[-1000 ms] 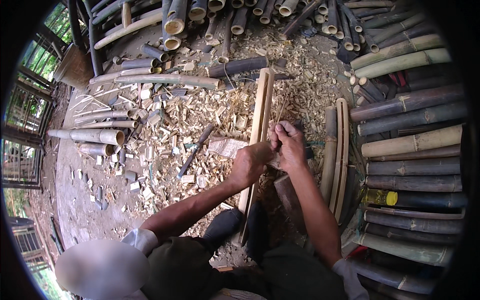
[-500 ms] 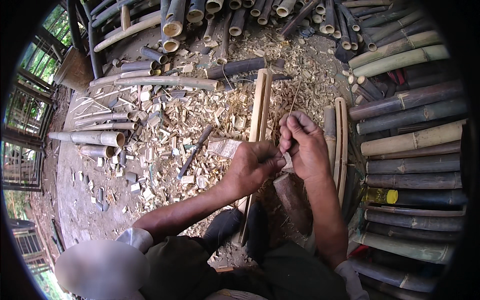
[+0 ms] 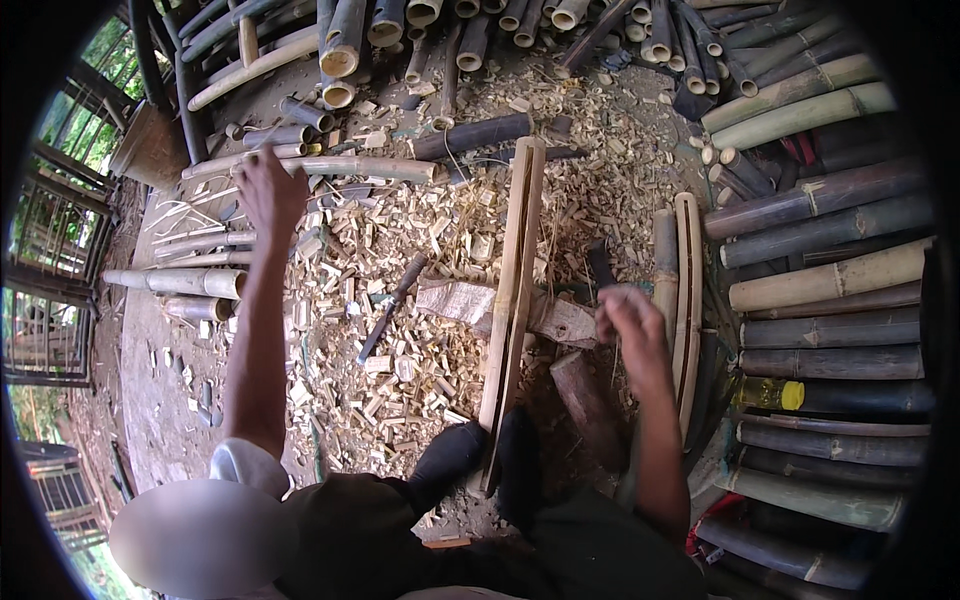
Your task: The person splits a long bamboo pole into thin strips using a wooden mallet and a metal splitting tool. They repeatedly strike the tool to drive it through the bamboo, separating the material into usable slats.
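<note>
A split bamboo length (image 3: pixel 514 270) with a dark lengthwise slot rests across a rough wooden block (image 3: pixel 455 302). Its near end lies between my dark-shod feet. My left hand (image 3: pixel 270 195) is stretched far out to the left, fingers apart, over a long bamboo pole (image 3: pixel 365 167). A faint thin streak shows just beyond its fingertips, too blurred to name. My right hand (image 3: pixel 632 325) hovers by the right end of the block, its fingers curled and smeared by motion. Close beyond it stands a dark flat object (image 3: pixel 599 265), partly seen.
Wood chips (image 3: pixel 400 345) cover the ground, with a chisel-like tool (image 3: pixel 391 308) among them. A short log (image 3: pixel 587 405) lies right of my feet. Another slotted bamboo piece (image 3: pixel 688 300) lies farther right, before stacked bamboo poles (image 3: pixel 830 275) and a yellow-capped bottle (image 3: pixel 770 392).
My hands were together above the bamboo with a thin strip at the fingers. The left has swung far left and away; the right has moved slightly right and lower.
</note>
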Demonstrator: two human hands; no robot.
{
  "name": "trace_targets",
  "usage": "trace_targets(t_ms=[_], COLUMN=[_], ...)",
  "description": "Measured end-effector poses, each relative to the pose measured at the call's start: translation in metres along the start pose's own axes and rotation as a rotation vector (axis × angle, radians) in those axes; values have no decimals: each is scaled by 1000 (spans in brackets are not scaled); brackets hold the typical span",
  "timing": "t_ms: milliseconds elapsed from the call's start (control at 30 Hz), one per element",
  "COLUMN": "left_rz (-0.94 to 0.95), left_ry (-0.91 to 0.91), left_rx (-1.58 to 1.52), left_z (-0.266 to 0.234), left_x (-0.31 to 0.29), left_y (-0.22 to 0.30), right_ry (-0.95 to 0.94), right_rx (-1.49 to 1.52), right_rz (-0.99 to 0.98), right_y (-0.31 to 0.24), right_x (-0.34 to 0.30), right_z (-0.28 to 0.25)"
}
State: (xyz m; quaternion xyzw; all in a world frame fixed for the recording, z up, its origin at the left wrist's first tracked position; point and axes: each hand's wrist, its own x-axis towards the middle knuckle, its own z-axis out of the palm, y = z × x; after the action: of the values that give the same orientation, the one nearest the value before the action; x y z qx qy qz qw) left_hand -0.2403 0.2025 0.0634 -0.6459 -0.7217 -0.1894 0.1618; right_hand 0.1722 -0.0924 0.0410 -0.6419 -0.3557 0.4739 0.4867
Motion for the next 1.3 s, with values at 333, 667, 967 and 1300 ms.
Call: trace_targets(t_ms=[333, 667, 967, 1300], left_rz=[102, -50, -469, -425], left_ry=[-803, -671, -893, -868], left_rx=[-459, -829, -2024, -2137], left_z=[83, 70, -39, -38], left_x=[-165, -149, -118, -148], left_y=[45, 11, 74, 132], right_ry=[14, -19, -77, -133], right_rx=[-889, -1041, -72, -85], right_rz=[237, 270, 245, -18], right_y=[97, 127, 50, -65], right_x=[-116, -133, -123, -80], right_z=[-16, -27, -56, -4])
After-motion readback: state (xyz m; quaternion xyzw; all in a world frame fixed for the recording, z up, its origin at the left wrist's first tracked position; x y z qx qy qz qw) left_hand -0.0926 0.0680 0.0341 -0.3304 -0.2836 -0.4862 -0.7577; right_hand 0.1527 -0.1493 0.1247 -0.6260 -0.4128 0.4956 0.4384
